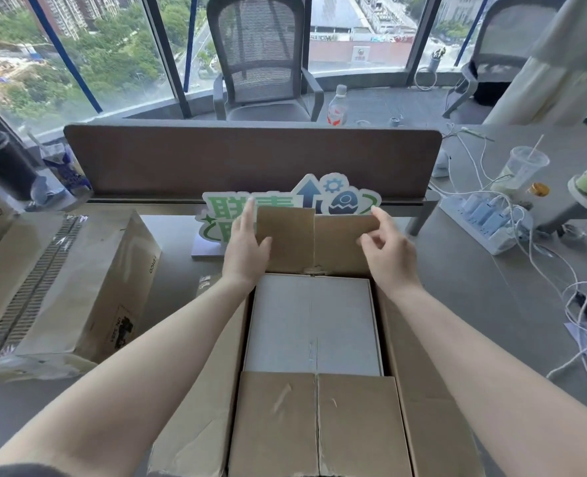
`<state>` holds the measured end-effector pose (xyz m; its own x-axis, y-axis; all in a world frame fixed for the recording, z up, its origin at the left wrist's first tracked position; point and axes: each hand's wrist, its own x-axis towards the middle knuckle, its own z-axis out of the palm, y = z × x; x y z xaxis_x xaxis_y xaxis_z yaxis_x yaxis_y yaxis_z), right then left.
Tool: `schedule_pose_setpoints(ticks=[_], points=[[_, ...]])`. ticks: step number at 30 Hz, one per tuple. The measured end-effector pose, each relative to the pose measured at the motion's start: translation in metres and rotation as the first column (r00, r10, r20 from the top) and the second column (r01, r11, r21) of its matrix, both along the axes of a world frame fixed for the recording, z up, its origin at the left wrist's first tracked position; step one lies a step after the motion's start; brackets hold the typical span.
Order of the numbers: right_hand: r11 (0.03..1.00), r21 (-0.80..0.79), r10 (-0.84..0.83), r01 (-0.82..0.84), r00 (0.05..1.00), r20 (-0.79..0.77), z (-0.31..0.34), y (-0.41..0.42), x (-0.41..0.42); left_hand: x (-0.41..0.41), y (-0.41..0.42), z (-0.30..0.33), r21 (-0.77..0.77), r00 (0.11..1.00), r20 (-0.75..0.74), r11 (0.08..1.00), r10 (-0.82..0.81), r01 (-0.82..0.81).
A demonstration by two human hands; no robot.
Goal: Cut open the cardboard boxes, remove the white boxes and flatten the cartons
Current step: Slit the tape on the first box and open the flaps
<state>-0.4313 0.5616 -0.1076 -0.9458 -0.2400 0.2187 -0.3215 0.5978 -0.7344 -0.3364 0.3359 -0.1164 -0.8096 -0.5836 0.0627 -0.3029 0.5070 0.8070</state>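
Carton (pixel 433 390) open at the desk's (pixel 491 280) near edge, white box (pixel 312 325) inside, long axis running away from the person. Left hand (pixel 247 249) grips the far left flap (pixel 286 237); right hand (pixel 386 246) pinches the far right flap (pixel 345 232). Box lies just below and nearer than both hands, equally close to each.

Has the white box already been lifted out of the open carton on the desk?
No, the white box lies flat inside the open carton, while the left hand and right hand hold back its far flaps.
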Motion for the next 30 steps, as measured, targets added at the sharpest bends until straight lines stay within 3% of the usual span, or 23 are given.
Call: schedule_pose_setpoints(ticks=[4, 8, 16, 18, 22, 26, 30], points=[[0.966, 0.163, 0.17, -0.199, 0.969, 0.178, -0.024, -0.003, -0.006, -0.01, -0.005, -0.025, -0.144, 0.935, 0.325, 0.969, -0.144, 0.199], [0.807, 0.516, 0.197, -0.288, 0.954, 0.226, -0.039, 0.003, 0.002, -0.004, -0.004, -0.039, -0.197, 0.843, 0.509, 0.931, -0.172, 0.309], [0.771, 0.567, 0.222, -0.291, 0.957, 0.19, -0.058, 0.001, 0.005, 0.011, -0.01, -0.05, -0.202, 0.825, 0.52, 0.907, -0.22, 0.369], [0.787, 0.55, 0.246, -0.28, 0.96, 0.136, -0.056, 0.001, 0.011, 0.02, -0.009, -0.053, -0.264, 0.854, 0.465, 0.885, -0.232, 0.384], [0.881, 0.357, 0.352, -0.309, 0.934, -0.062, -0.041, 0.009, 0.053, 0.046, 0.003, -0.047, -0.406, 0.912, 0.264, 0.821, -0.315, 0.401], [0.757, 0.523, 0.395, -0.393, 0.912, 0.113, -0.032, 0.03, 0.098, 0.071, 0.021, -0.042, -0.369, 0.875, 0.276, 0.796, -0.398, 0.479], [0.652, 0.651, 0.374, -0.388, 0.912, 0.169, -0.02, 0.041, 0.126, 0.098, 0.038, -0.04, -0.382, 0.849, 0.249, 0.759, -0.465, 0.528]])
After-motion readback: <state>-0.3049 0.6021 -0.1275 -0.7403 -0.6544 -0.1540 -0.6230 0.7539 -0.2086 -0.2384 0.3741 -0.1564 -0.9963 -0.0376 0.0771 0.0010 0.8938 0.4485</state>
